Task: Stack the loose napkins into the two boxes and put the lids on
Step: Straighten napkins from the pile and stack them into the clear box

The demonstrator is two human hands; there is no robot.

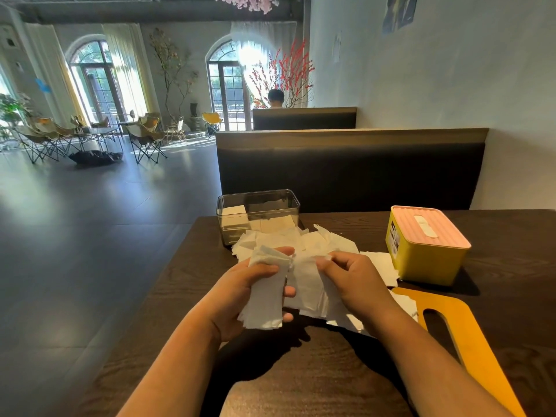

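Forearms reach in from the bottom edge over the dark wooden table [301, 374]. At the left, the left hand [240, 293] grips a napkin stack [266, 302], with its thumb across the front and its fingers curled round the back. Just beside it, the right hand [352, 284] has its fingers bent, and thumb and fingertips seem to pinch the top edge of 1 napkin sheet [307, 281], though the white paper blurs that grip. Under and beyond both hands the loose napkins [304, 242] lie heaped on the table, touching the clear box [258, 206] at the far edge. That box stands open and holds some folded napkins. To the right stands the yellow box [427, 260] with its pink lid [430, 227] on. Nearer, an orange slotted lid [457, 302] lies flat by the right forearm.
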